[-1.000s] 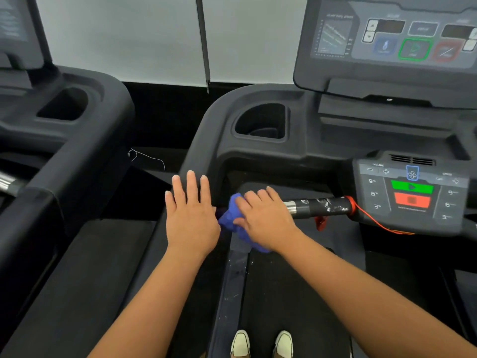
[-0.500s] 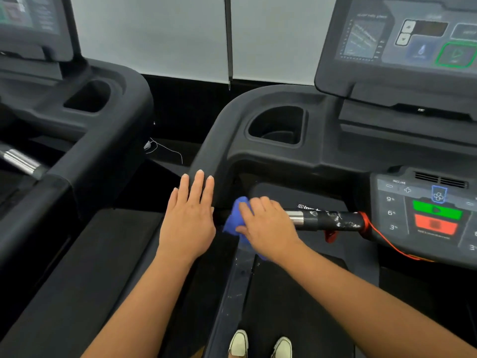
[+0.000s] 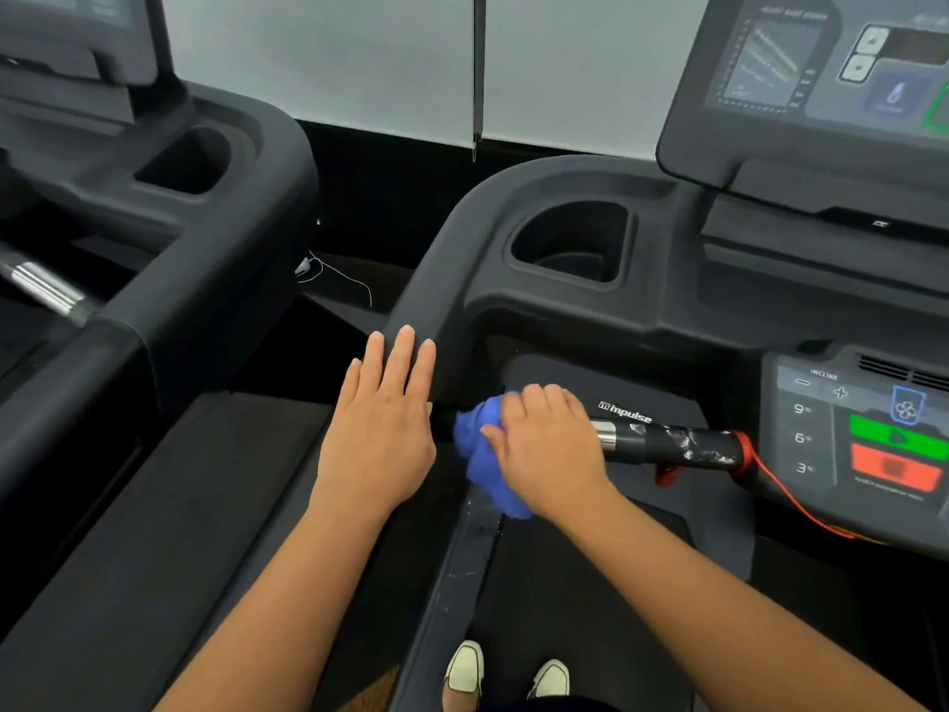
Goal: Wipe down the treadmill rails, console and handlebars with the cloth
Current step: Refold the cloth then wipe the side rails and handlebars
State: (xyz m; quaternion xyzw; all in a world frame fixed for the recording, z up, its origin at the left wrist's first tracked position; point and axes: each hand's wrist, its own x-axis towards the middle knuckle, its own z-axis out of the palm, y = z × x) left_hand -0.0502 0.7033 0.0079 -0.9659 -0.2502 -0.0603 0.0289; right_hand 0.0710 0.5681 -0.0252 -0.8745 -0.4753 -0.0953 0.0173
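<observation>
Head view: my right hand (image 3: 549, 449) curls over the blue cloth (image 3: 482, 457), pressing it onto the handlebar (image 3: 667, 444).
Left hand (image 3: 380, 434): flat, fingers straight, resting on the side arm (image 3: 436, 259).
Progress: I judge the handlebar underway; console (image 3: 821, 84) and rail (image 3: 470, 567) probably left.

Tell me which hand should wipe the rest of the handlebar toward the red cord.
Right: the right hand holds the blue cloth on the handlebar; the left hand lies flat and empty.

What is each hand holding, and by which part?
The right hand grips the blue cloth by its upper part, against the handlebar. The left hand holds nothing, flat on the side rail.
</observation>
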